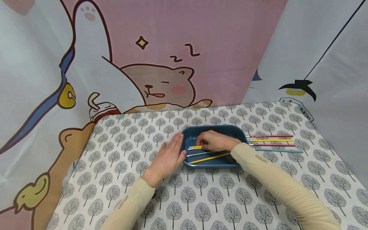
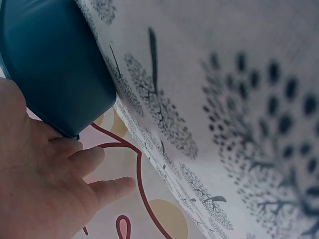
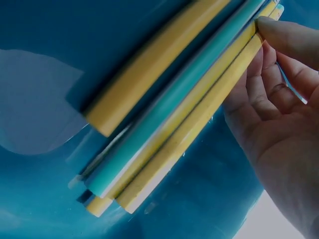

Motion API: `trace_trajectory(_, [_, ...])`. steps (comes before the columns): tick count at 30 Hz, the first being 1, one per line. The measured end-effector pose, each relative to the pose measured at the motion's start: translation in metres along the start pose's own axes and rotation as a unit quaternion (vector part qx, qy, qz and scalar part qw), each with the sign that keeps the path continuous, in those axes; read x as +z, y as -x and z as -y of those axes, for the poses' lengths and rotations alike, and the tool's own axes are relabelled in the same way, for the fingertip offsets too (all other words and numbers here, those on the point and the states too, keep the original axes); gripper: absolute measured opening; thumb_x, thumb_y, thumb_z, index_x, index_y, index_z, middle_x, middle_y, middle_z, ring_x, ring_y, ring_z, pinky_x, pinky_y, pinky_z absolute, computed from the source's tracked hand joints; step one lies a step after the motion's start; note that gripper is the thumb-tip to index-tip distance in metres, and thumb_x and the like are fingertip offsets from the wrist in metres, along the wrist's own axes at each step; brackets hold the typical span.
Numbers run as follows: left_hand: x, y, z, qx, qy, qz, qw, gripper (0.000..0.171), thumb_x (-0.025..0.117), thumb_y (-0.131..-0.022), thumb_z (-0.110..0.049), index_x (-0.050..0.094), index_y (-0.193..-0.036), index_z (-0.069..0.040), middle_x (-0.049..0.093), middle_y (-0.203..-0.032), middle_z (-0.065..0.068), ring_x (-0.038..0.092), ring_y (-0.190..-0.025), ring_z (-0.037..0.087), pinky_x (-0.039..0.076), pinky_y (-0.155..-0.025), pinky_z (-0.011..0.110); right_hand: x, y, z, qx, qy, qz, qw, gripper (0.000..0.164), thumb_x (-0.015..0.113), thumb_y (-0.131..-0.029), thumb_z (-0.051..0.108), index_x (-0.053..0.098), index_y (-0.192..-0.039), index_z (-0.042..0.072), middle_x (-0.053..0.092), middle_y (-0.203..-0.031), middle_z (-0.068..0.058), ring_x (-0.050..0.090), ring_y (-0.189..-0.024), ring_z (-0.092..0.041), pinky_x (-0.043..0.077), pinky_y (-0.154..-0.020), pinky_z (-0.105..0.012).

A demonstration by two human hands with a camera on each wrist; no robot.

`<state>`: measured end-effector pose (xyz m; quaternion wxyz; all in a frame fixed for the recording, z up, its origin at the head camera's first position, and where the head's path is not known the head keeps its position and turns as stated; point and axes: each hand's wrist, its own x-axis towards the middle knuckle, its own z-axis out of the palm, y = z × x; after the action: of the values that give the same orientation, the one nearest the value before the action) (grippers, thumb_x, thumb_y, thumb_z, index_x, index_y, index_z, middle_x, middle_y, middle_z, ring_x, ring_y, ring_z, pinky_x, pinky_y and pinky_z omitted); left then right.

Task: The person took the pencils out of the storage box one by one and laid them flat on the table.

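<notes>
My left hand [image 1: 168, 156] lies along the left rim of a dark blue tray [image 1: 211, 165], its fingers straight and touching the outside wall. The same tray [image 2: 55, 64] rises beside those fingers in the left wrist view. Inside it, my right hand [image 1: 215, 141] pinches a yellow pencil [image 1: 196, 147] between thumb and fingers. In the right wrist view, the thumb [image 3: 289, 37] presses at the far end of two yellow pencils lying side by side. Next to them lie a slim teal stick [image 3: 164, 107] and another yellow pencil [image 3: 154, 64].
Right of the tray, two thin red sticks [image 1: 273, 136], a yellow pencil [image 1: 273, 140] and a teal stick [image 1: 281, 150] lie roughly parallel on the tree-print tablecloth [image 1: 201, 204]. Cartoon-print curtains [image 1: 224, 41] hang behind and at both sides of the table.
</notes>
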<state>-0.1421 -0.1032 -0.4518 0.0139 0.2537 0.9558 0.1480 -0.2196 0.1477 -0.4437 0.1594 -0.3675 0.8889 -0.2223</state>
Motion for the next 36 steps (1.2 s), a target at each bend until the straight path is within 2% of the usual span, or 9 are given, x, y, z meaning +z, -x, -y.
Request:
trace_trajectory(5, [0.000,0.000,0.000,0.002,-0.001,0.000,1.0000,0.069,0.031,-0.111,-0.044,0.017,-0.166,-0.004,0.015,-0.173,0.010,0.026,-0.156,0.030,0.030,-0.119,0.063,-0.004,0.003,0.002,-0.013,0.012,-0.009,1.000,0.012,0.073,-0.094,0.004,0.076,-0.102,0.012,0.067,-0.094,0.005,0.060,-0.083,-0.008,0.055,-0.079,-0.028])
trace_trajectory(11, [-0.001,0.000,-0.001,-0.002,-0.001,0.002,1.0000,0.068,0.033,-0.112,-0.042,0.016,-0.166,-0.005,0.014,-0.173,0.009,0.025,-0.156,0.030,0.029,-0.120,0.061,-0.012,0.007,0.006,-0.007,0.006,-0.017,1.000,0.015,0.073,-0.096,0.005,0.077,-0.109,0.011,0.068,-0.100,0.004,0.061,-0.087,-0.007,0.056,-0.081,-0.029])
trace_trajectory(28, [-0.001,0.000,-0.001,-0.004,-0.002,0.004,1.0000,0.068,0.034,-0.112,-0.042,0.015,-0.166,-0.006,0.014,-0.173,0.009,0.023,-0.156,0.028,0.028,-0.120,0.062,-0.033,0.018,0.011,0.011,-0.018,-0.047,0.999,0.015,0.069,-0.101,0.013,0.077,-0.113,0.013,0.069,-0.108,0.005,0.062,-0.092,-0.010,0.054,-0.083,-0.034])
trace_trajectory(36, [0.000,-0.001,0.000,0.000,-0.004,0.000,1.0000,0.068,0.034,-0.112,-0.042,0.016,-0.166,-0.005,0.014,-0.173,0.009,0.024,-0.156,0.029,0.030,-0.119,0.063,-0.045,0.025,0.018,-0.008,-0.024,-0.072,0.997,0.017,0.069,-0.100,0.010,0.077,-0.115,0.013,0.070,-0.111,0.003,0.064,-0.096,-0.013,0.055,-0.084,-0.037])
